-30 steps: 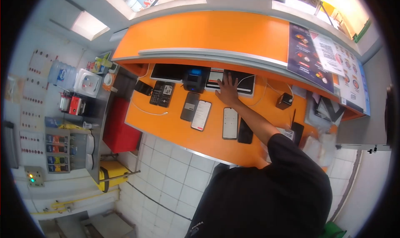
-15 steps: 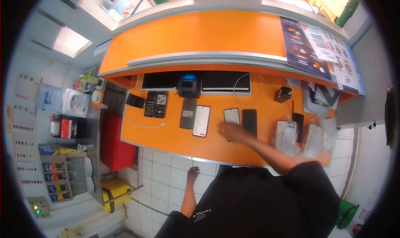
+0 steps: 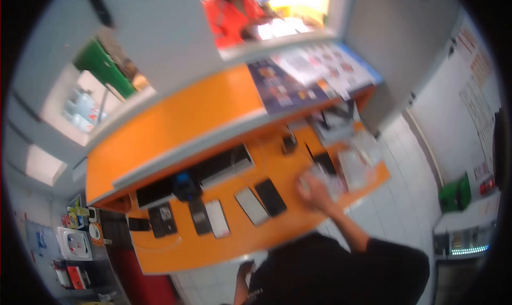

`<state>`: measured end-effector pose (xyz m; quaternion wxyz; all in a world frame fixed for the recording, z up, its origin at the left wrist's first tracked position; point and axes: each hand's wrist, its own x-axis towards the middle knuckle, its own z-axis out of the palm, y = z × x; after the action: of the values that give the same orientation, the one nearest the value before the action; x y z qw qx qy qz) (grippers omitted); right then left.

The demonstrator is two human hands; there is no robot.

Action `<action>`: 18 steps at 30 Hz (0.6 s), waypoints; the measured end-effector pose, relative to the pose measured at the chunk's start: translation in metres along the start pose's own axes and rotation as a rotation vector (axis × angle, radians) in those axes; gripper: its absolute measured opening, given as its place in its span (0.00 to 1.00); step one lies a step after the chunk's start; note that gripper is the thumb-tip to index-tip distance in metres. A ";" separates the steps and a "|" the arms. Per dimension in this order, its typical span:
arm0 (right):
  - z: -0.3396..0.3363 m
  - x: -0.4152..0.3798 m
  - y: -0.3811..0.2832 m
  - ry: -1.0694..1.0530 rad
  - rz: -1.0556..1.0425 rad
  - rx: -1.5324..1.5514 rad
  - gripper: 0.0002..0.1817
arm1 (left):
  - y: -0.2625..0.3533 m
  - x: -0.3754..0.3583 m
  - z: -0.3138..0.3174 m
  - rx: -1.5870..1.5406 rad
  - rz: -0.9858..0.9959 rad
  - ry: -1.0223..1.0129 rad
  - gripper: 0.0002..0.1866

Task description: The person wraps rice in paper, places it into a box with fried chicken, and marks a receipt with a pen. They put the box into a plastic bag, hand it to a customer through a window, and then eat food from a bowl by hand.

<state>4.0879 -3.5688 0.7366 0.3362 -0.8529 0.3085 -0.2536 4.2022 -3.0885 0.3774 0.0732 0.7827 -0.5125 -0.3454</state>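
My right hand (image 3: 314,192), blurred by motion, is over the right part of the orange desk (image 3: 288,219). It lies right at the near left end of a plastic-wrapped pack (image 3: 333,185); its fingers are smeared. Left of it lie a black phone (image 3: 271,197) and a phone with a pale screen (image 3: 252,206). Farther left are another bright-screened phone (image 3: 217,218), a dark grey phone (image 3: 200,217) and dark devices (image 3: 162,220). Below the desk's front edge hangs my left hand (image 3: 245,268), its fingers loosely curled and apart, away from the desk items.
A second wrapped pack (image 3: 354,169) sits at the desk's right end, near a dark phone (image 3: 324,163). Behind the phones stands a black device with a blue light (image 3: 185,186). Leaflets (image 3: 290,86) cover the raised counter's right end. A person in red (image 3: 229,19) is beyond the opening.
My right hand has moved right, from the pale-screened phone to the wrapped pack. The view has turned right and tilted, bringing the person in red into sight.
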 end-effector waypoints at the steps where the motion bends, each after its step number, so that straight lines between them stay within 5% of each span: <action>1: -0.010 0.008 0.020 0.154 -0.128 -0.088 0.18 | 0.011 -0.030 0.008 -0.649 0.236 0.475 0.18; 2: -0.020 0.007 0.037 0.146 -0.143 -0.258 0.20 | 0.017 -0.023 0.002 -0.465 0.075 0.239 0.17; 4: -0.055 -0.003 0.032 -0.221 0.108 -0.477 0.24 | 0.089 -0.010 -0.079 -0.499 -0.107 -0.044 0.16; 6: -0.055 -0.036 0.068 -0.446 0.182 -0.566 0.25 | 0.153 0.005 -0.139 -0.561 -0.119 -0.153 0.16; 7: -0.053 -0.048 0.086 -0.551 0.202 -0.611 0.25 | 0.126 0.033 -0.116 -0.409 -0.016 -0.374 0.19; 10: -0.037 -0.077 0.113 -0.426 0.364 -0.354 0.22 | 0.192 0.056 -0.157 -0.413 -0.255 -0.366 0.23; 13: -0.036 -0.075 0.118 -0.374 0.304 -0.301 0.18 | 0.267 0.075 -0.212 -0.648 -0.341 -0.208 0.27; 18: -0.050 -0.070 0.129 -0.365 0.177 -0.134 0.16 | 0.300 0.107 -0.203 -0.620 -0.258 -0.136 0.28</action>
<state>3.9622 -3.6162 0.6592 0.3497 -0.8749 0.3322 -0.0433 4.1273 -3.3672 0.6210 0.2292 0.7568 -0.2837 -0.5425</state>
